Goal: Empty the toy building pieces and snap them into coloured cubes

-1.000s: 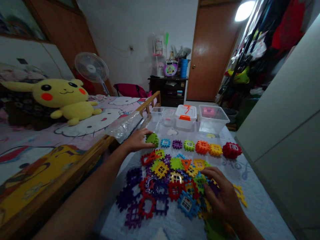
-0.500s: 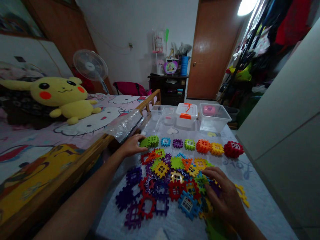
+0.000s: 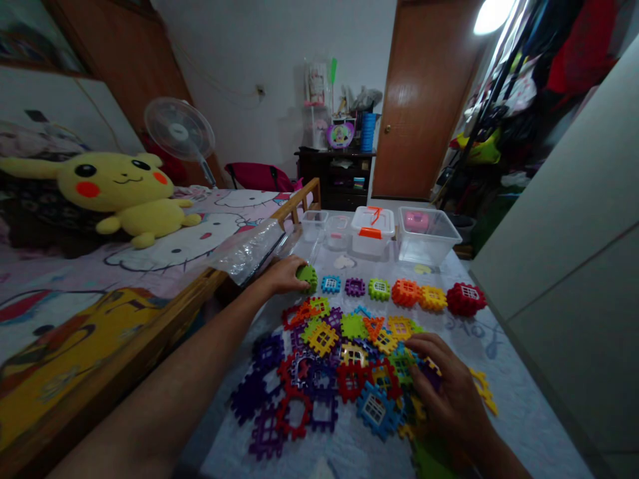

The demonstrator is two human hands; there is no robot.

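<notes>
My left hand (image 3: 287,275) is closed on a flat green interlocking building piece, held against the green stack (image 3: 310,279) at the left end of a row. Its fingertips are partly hidden behind the piece. At the right side of a loose pile of building pieces (image 3: 322,339) lies my right hand (image 3: 449,386), fingers curled. A purple building piece (image 3: 432,374) shows between its thumb and fingers. Just left of that hand is a green windowed piece (image 3: 401,362), and a blue piece with a white window (image 3: 378,407) lies nearer me.
The row continues rightward with blue (image 3: 331,284), purple (image 3: 355,287), green (image 3: 379,289), orange (image 3: 405,291), yellow (image 3: 432,297) and red (image 3: 466,298) pieces. Behind stand a lidded box (image 3: 372,229) and an open clear bin (image 3: 429,243). A wooden bed rail (image 3: 190,303) borders the left.
My left hand has moved right and slightly away from me, carrying its green piece from beside the green stack up against it. My right hand has stayed nearly still.
</notes>
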